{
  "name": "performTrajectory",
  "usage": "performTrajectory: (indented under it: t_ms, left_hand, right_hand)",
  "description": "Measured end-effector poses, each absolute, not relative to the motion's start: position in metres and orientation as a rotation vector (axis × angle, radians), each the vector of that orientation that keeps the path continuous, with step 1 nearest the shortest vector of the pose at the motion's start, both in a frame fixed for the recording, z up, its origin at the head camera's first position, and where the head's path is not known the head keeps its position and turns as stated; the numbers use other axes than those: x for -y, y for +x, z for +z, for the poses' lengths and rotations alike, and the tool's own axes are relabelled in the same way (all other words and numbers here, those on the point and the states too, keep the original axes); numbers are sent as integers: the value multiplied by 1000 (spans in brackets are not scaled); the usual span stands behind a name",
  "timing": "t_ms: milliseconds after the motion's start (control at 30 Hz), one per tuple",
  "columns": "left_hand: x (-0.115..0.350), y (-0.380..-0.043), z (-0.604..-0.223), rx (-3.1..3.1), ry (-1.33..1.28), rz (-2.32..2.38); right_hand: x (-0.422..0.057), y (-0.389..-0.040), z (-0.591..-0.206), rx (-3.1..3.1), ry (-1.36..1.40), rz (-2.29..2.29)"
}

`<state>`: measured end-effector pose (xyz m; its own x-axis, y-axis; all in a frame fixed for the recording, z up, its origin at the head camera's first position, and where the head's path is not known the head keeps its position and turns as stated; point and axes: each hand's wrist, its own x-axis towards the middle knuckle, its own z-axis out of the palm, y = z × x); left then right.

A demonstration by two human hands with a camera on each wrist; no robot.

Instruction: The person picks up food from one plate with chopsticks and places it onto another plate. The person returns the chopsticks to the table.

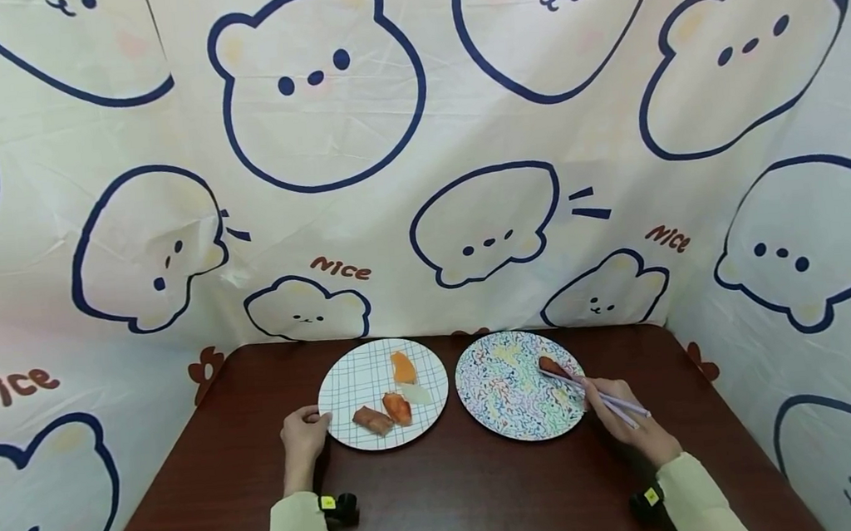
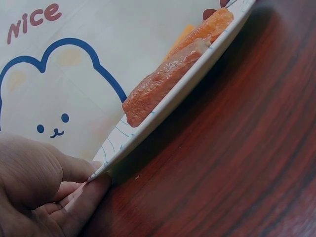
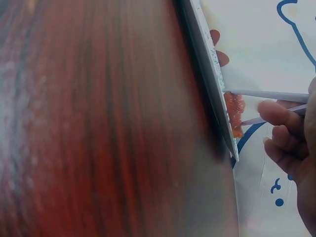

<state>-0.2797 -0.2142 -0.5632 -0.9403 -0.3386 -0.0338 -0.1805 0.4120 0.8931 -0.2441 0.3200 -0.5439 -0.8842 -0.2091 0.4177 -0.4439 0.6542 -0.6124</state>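
My left hand (image 1: 302, 440) pinches the left rim of a white plate with a blue-green grid (image 1: 345, 386); the left wrist view shows thumb above and fingers beneath. On that plate lie a brown meat-like piece (image 1: 372, 420), an orange-brown piece (image 1: 398, 408), a pale translucent slice (image 1: 416, 394) and an orange slice (image 1: 403, 367). My right hand (image 1: 625, 423) holds a pair of pale chopsticks (image 3: 276, 95). Their tips are on either side of a reddish-brown food piece (image 3: 235, 109) at the right part of a multicoloured speckled plate (image 1: 512, 413). Whether they grip it firmly cannot be seen.
Both plates stand side by side near the far edge of a dark brown wooden table (image 1: 474, 495). A pale cloth printed with bear outlines (image 1: 325, 132) hangs behind and at both sides. Each wrist wears a black strapped device (image 1: 340, 508).
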Motion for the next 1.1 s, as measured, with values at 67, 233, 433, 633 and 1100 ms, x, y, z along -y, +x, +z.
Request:
performTrajectory:
  t_ms: [67, 233, 433, 633, 1100]
  left_hand:
    - [214, -280, -563, 2509, 469, -1561]
    - [213, -280, -561, 2508, 467, -1552]
    - [213, -280, -561, 2514, 464, -1546]
    - [213, -280, -562, 2514, 464, -1550]
    - [214, -280, -562, 2514, 473, -1559]
  right_hand:
    - [-319, -244, -543, 2541, 545, 1035]
    - [-314, -243, -534, 2588, 525, 958]
    - [-309, -239, -526, 2646, 571, 780]
    - [-303, -235, -524, 2559, 688, 655]
    - [-295, -234, -521, 2432, 819, 376]
